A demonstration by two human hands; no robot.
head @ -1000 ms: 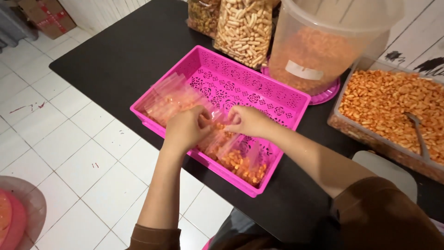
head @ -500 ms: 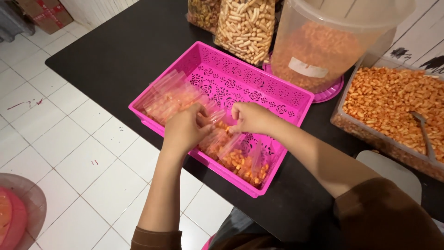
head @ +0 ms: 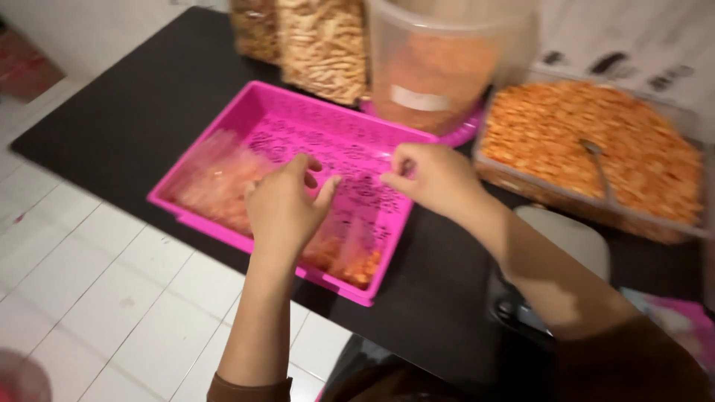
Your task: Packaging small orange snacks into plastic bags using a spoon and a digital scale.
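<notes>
Lay in pink basket (head: pixel 246 104) on black counter (head: pixel 134 112): clear snack packets (head: pixel 212 182) w/ orange crumbs, heaped at left and near end. Judged light, soft, slippery film; contents brittle, so best taken by the top edge, not squeezed mid-bag. Hovered over basket: left hand (head: pixel 283 208), fingers spread and curled, nothing clearly in grip. Held to the right of it: right hand (head: pixel 436 179), thumb and fingertips pressed together, possibly pinching a thin clear film, too blurred to confirm. Stood at far side: bags of stick snacks (head: pixel 324 45), clear bucket (head: pixel 439 67); at right, tray of orange snacks (head: pixel 596 149) w/ spoon.

Vs. 0.5 s earlier: hands then met close together low over the packets; now apart and lifted, left opened. View shifted too, blurrier.
</notes>
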